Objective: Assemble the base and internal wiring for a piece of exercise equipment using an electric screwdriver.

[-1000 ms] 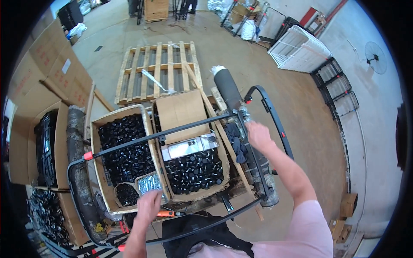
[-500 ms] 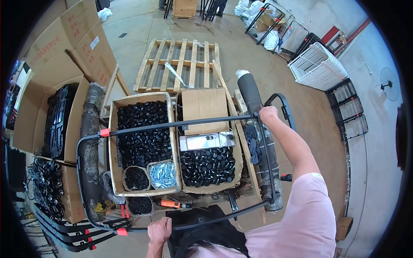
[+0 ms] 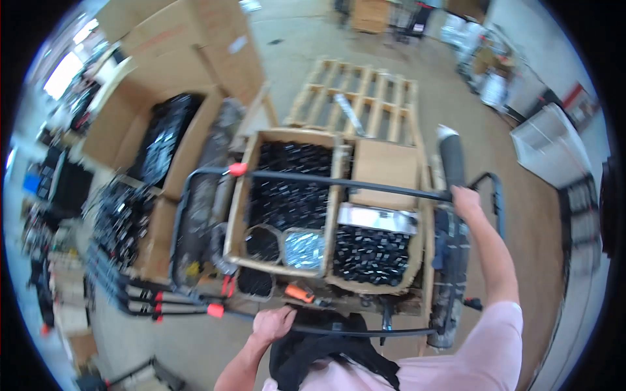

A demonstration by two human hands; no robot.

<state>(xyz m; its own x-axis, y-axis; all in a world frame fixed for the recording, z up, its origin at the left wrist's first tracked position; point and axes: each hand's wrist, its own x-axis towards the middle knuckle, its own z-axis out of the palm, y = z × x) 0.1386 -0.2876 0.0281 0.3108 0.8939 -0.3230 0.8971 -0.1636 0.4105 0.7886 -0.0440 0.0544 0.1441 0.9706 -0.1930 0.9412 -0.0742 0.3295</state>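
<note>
So, black metal loop frame with red clips [image 3: 352,184] hangs mid-view over a pale wooden crate [image 3: 241,202]. Left hand [image 3: 274,324] has fingers wrapped round it at its seven o'clock, right hand [image 3: 465,201] likewise at two. Eleven o'clock: tall brown cardboard carton [image 3: 218,23], white label [image 3: 238,44], print too blurry to read.

Kinda scuffed brownish floor [image 3: 521,274] all round, slatted wooden pallet [image 3: 365,99] lying on it, pale wall [image 3: 577,62] down the right with white bags [image 3: 493,91] and a blurry white rack [image 3: 554,144] along it, plus a blown-out bright patch, maybe a window [image 3: 63,75], upper left.
</note>
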